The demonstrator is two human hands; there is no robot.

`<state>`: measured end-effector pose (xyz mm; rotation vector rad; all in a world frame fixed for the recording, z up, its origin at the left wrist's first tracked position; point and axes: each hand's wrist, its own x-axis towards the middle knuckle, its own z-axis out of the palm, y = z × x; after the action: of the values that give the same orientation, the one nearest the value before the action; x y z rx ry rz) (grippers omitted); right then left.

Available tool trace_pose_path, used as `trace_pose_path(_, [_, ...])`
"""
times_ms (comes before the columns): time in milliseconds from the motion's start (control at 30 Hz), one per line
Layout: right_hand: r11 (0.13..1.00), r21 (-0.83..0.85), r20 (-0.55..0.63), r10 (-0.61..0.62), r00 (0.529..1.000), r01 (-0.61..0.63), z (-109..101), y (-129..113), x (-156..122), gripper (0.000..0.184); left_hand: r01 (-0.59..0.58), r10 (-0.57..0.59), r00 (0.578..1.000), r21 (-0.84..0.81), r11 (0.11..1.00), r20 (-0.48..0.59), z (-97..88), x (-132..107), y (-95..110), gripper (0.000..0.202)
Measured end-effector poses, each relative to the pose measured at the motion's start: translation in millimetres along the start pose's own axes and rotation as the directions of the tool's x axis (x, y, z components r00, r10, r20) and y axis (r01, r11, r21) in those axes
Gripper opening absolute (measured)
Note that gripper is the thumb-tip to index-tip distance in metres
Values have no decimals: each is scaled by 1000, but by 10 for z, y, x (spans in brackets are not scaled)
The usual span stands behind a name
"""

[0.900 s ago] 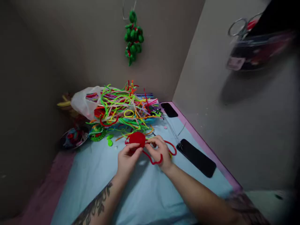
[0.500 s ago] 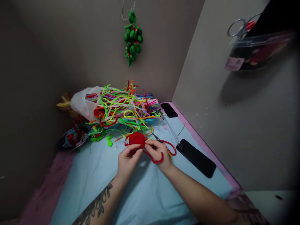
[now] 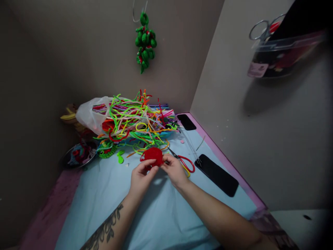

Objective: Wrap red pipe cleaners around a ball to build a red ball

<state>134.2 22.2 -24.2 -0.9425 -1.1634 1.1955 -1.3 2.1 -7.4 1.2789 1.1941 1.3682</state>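
Note:
Both hands meet over the light blue mat around a round red fuzzy piece made of pipe cleaner. My left hand pinches its lower left edge with thumb and fingers. My right hand is closed on its right side, fingers pressed together. Just right of that hand lie red-handled scissors on the mat.
A big tangle of coloured pipe cleaners spills from a plastic bag at the back. Two black phones lie along the right wall. A green ornament hangs on the back wall. A bowl sits at the left.
The loose red pipe-cleaner tail that looped below my right hand is no longer visible; my right hand has moved left, closer against the red piece. The view shifted slightly.

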Motion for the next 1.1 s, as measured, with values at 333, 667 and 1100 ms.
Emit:
trace_pose_path(333, [991,-131,-1,-35,999,35,71,-125,-116,13,71,-72,997,-33,997,-20,11,48,-26,29])
trace_pose_path(667, [987,155,-98,-18,995,33,-106,-226,-56,20,20,-11,994,90,996,-105,-41,106,-44,23])
trace_pose_path(1100, [810,581,-324,141,935,79,-651,-309,303,20,262,-341,932,-426,866,-120,-95,224,-117,42])
